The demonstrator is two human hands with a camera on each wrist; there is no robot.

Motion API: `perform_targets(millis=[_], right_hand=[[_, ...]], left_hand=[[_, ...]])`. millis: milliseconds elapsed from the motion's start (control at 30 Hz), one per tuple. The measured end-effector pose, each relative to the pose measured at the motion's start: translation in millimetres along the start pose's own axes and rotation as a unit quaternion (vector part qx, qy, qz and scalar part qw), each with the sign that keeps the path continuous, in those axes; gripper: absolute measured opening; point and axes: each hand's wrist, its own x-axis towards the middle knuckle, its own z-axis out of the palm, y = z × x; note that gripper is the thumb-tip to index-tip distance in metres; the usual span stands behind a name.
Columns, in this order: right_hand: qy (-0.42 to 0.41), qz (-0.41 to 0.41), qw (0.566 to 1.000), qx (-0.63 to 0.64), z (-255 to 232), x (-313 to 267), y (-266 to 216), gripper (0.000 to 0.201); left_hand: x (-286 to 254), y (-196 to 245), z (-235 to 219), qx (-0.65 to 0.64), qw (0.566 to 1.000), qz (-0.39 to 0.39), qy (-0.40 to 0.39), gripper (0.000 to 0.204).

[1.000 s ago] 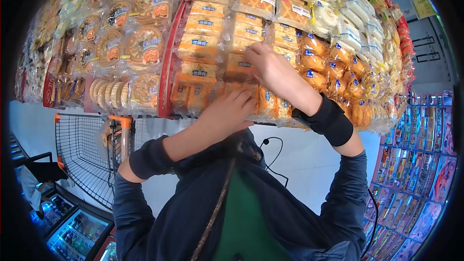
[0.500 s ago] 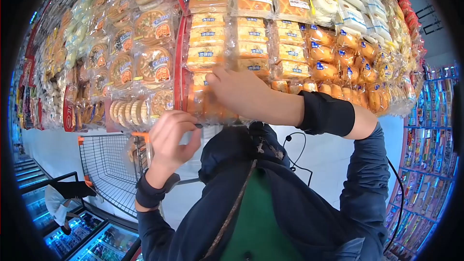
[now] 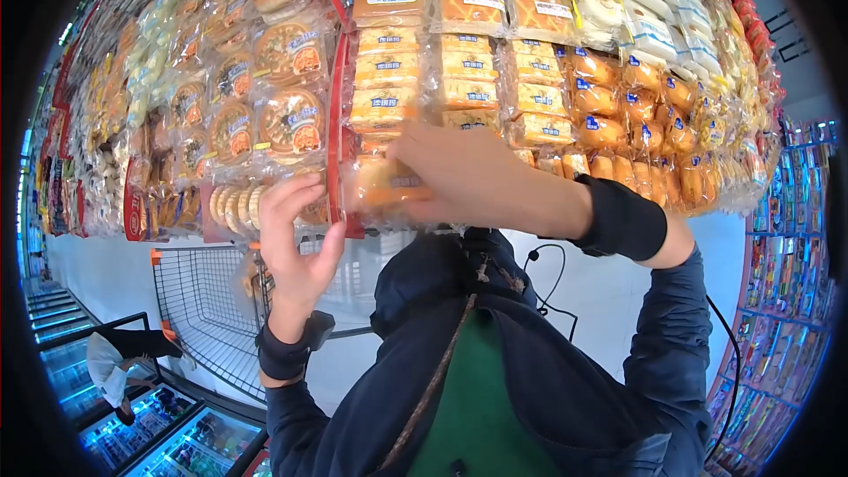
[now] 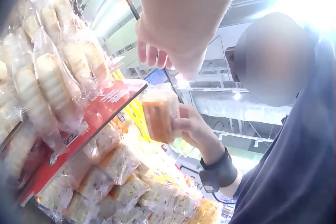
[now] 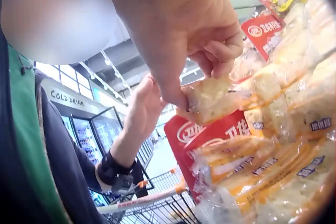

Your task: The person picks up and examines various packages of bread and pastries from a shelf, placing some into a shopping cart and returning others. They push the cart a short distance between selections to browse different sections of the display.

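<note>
My right hand (image 3: 468, 172) pinches a wrapped pastry (image 5: 210, 98) between thumb and fingers, just above the front of the display. Its clear bag shows an orange-brown side in the left wrist view, where the right hand (image 4: 197, 129) grips one edge. To the left, my left hand (image 3: 296, 247) is raised with its fingers extended and thumb apart, holding nothing. It faces the pastry from the other side of a red divider (image 3: 337, 150). Packs of the same orange-and-white kind (image 3: 384, 104) lie stacked in rows beyond the right hand.
Round wrapped cakes (image 3: 291, 119) lie left of the divider, and small brown buns (image 3: 601, 132) sit to the right. Below the display's left part stands a wire shopping cart (image 3: 208, 300). Another person (image 3: 115, 367) is near the glass coolers (image 3: 146, 420).
The right hand came from the rows to the front left and now holds the pastry. My left hand left the front packs, moved left and lifted, its fingers extending.
</note>
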Motion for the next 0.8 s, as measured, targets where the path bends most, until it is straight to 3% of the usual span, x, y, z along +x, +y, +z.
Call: perform_targets(millis=[167,267,400,533,700,800], right_hand=[[0.041,-0.036,0.998,0.012,-26.7,-32.2,-14.3,0.052],[0.088,-0.046,0.995,0.001,-30.5,-42.5,-14.2,0.058],[0.138,-0.042,0.989,0.011,-33.4,-51.5,-12.6,0.062],[0.179,0.034,0.977,0.108,-38.0,-63.9,-10.9,0.06],[0.178,0.014,0.971,0.158,-32.4,-76.6,-5.2,0.062],[0.205,0.004,0.968,0.141,-27.5,-77.1,-6.4,0.06]], left_hand=[[15.9,13.3,3.3,-0.123,0.984,-0.038,-0.124,0.073],[22.1,18.7,8.6,-0.132,0.975,-0.035,-0.174,0.071],[28.8,17.5,17.9,-0.181,0.975,0.02,-0.129,0.069],[26.3,12.7,20.3,-0.258,0.959,-0.033,-0.116,0.067],[22.8,12.2,24.3,-0.361,0.92,-0.1,-0.115,0.063],[18.9,9.6,24.1,-0.323,0.926,-0.134,-0.144,0.062]])
